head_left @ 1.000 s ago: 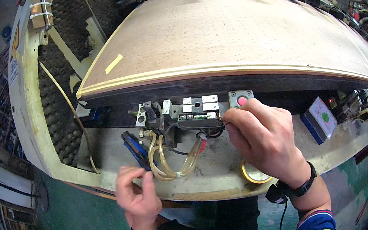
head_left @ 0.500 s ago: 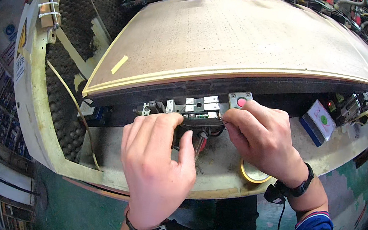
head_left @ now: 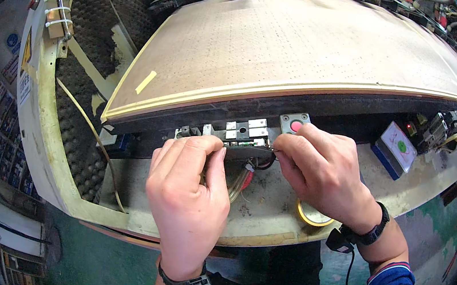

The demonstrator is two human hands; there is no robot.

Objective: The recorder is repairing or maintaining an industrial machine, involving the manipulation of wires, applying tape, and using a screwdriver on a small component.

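Observation:
A black clamp-like block with silver plates [head_left: 257,124] sits against the dark front rail of the machine. Along its near side runs a dark strip [head_left: 244,155], spanning the gap between my hands. My left hand [head_left: 190,195] pinches the strip's left end between thumb and index finger. At the right end, the thumb and bent fingers of my right hand [head_left: 323,169] are closed on the same strip, and the fingertips are partly hidden. Just behind my right fingers is a grey switch box with a pink-red button [head_left: 296,126]. Below the strip hang cables and a clear tube [head_left: 242,182].
A large pale perforated board [head_left: 322,45], edged with yellow tape, lies beyond the block. On the ledge are a yellow tape roll [head_left: 314,216] and a blue-and-white box [head_left: 396,150]. A pale cable [head_left: 92,127] runs down the left side by dark foam.
My left thumb has moved up and closed against the index finger at the strip's edge. My right hand has shifted slightly left and keeps its pinch.

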